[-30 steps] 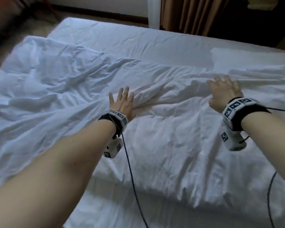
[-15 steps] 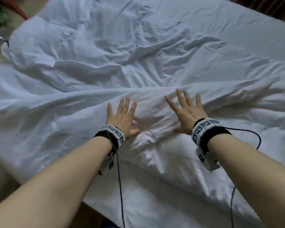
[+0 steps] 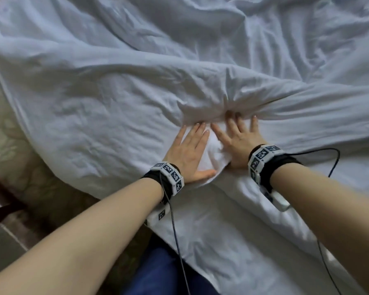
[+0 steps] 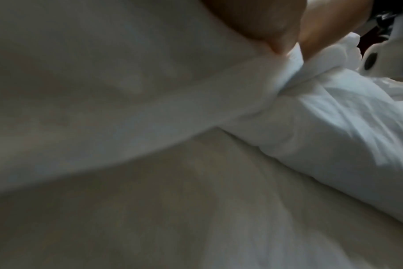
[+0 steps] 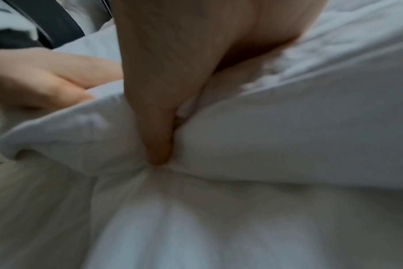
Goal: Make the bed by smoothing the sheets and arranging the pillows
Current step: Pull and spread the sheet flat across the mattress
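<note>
Head view: both hands flat on the white duvet [image 3: 136, 99], side by side near the bed's near edge. Left hand [image 3: 190, 154] has fingers straight and together, palm down; right hand [image 3: 239, 141] has fingers straight and spread, tips tucked against the foot of a raised ridge [image 3: 264, 90] of cloth. The ridge runs left to right across the bed, just beyond the fingertips; right hand is the nearer to it. A small fold [image 3: 213, 150] is bunched between the two hands. Beyond the ridge, cloth lies heavily rumpled. No pillows in view, and no containers.

Left wrist view: blurred. Left hand [image 4: 322, 27] at the top edge pressing on bunched duvet [image 4: 311, 109]; whether the fingers curl cannot be told here.

Right wrist view: a right-hand finger [image 5: 159, 127] straight, tip pressed into a pucker of duvet [image 5: 288, 145]; left hand [image 5: 35, 80] lies just beside.

Judgement: smoothing early; next push likely goes away from the body, across the ridge.
</note>
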Demonstrator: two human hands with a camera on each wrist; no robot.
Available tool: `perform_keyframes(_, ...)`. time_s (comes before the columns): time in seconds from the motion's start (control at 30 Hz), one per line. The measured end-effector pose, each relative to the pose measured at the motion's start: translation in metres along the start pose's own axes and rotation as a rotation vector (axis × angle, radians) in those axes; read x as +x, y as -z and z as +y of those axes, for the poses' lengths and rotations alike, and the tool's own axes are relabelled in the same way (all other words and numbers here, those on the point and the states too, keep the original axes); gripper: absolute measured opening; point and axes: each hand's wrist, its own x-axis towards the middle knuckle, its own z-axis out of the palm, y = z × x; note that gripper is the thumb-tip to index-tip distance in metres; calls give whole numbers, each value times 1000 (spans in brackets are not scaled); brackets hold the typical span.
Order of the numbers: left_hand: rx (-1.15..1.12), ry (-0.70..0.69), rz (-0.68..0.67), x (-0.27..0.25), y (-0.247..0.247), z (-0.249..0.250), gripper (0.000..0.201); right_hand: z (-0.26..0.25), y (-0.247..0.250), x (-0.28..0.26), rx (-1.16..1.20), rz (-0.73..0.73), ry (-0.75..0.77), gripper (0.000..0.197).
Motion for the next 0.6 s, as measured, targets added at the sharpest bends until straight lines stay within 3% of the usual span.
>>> perform_keyframes(0.27,85,268,-33,-38,-14,13,125,3,10,-7,71,15,30,60)
perform_keyframes(0.37,110,440,-70,-58,-16,6,126,0,2,-18,106,73,2,61)
perform_keyframes(0.6,76,735,2,-100,-21,-39,113,-30,-19,-28,57,212,-85,76)
